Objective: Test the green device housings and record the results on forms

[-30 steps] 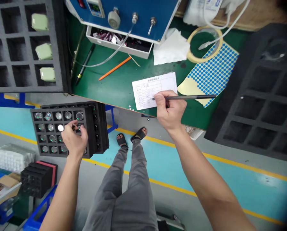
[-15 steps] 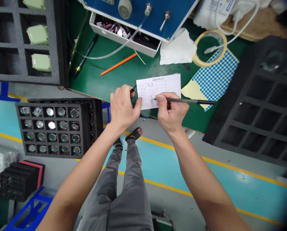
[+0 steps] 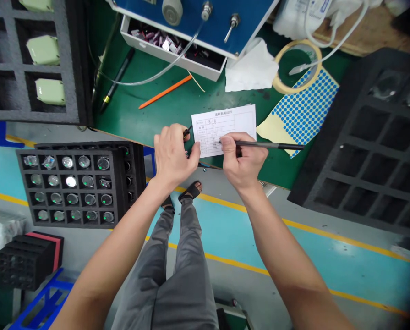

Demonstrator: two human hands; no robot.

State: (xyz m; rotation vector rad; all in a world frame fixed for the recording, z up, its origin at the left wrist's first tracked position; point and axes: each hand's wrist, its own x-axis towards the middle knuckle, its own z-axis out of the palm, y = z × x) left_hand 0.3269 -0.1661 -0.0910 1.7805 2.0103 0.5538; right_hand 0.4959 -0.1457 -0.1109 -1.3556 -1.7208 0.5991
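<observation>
writing on the card (image 3: 221,129), it seems, i'm pinching a pen (image 3: 280,146) in my right hand (image 3: 243,158), a dark tool (image 3: 186,133) in my left hand (image 3: 173,156), the next stroke probably needing steadiness.

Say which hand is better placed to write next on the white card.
Probably the right grip: it holds the pen, tip at the white card. The left grip, beside the card, holds a dark object.

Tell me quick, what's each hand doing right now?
Left hand: fingers curled around a slim dark object, mostly hidden.
Right hand: closed on a black pen, its tip at the white card.
</observation>
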